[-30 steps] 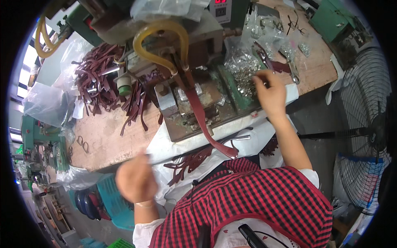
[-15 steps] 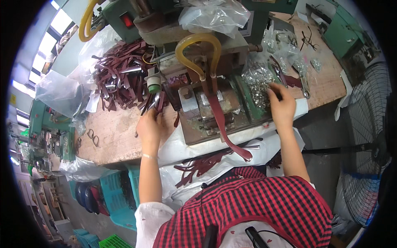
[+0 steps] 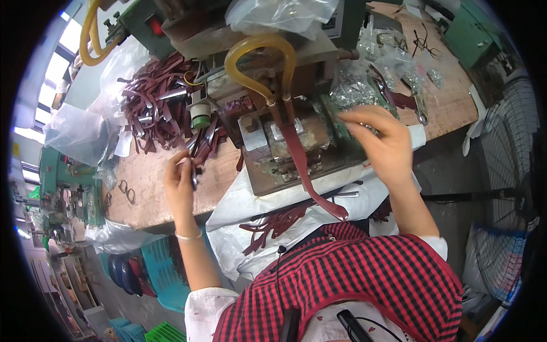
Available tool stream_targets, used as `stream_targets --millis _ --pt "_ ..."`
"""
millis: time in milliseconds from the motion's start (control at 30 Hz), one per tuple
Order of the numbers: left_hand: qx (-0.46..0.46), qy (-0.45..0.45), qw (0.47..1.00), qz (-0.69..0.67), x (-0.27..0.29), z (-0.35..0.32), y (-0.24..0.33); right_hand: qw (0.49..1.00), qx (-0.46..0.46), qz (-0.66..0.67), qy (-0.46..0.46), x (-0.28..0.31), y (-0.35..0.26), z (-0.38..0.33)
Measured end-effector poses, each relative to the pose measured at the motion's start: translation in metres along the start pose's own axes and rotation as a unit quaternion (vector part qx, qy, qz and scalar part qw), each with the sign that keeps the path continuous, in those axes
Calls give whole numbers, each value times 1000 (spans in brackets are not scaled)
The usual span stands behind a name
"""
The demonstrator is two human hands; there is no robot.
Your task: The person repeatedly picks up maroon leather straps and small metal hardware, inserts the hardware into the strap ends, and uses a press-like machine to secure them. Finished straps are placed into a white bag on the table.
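Note:
My left hand pinches a dark red leather strap at the near edge of a pile of such straps on the wooden bench. My right hand hovers with fingers pinched beside a heap of small shiny metal parts; what it holds is too small to tell. Between the hands stands a metal press machine with a yellow hose loop, and a long dark red strap lies across its base and hangs toward me.
A worn wooden bench carries clear plastic bags at left and more metal fittings at back right. A white cloth with loose straps drapes over the near edge. A floor fan stands at right; blue crates sit below.
My left hand has closed on a strap at the pile's edge and drawn it slightly nearer. My right hand has lifted from the metal parts toward the machine.

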State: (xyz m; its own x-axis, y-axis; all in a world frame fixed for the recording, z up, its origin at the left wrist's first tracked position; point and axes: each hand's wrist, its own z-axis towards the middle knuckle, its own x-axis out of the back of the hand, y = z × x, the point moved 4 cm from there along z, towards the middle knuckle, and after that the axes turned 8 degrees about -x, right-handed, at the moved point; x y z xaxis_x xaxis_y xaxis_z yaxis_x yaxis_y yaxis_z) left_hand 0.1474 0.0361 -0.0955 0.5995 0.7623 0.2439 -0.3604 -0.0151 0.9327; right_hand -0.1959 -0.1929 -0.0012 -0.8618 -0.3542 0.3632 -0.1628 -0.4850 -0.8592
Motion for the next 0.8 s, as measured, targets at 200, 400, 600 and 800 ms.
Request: stream_targets --millis 200,400,600,800 --pt "-65 50 994 -78 -44 -6 6 970 -124 202 -50 -68 -1 27" --pt "-2 87 996 35 -38 -15 41 951 -140 271 -55 -72 -7 18" --pt "-341 151 928 6 -52 -22 147 930 -162 321 -74 -79 -27 19" --pt "-526 -70 831 168 -96 -57 192 939 -112 319 -67 -76 -40 4"
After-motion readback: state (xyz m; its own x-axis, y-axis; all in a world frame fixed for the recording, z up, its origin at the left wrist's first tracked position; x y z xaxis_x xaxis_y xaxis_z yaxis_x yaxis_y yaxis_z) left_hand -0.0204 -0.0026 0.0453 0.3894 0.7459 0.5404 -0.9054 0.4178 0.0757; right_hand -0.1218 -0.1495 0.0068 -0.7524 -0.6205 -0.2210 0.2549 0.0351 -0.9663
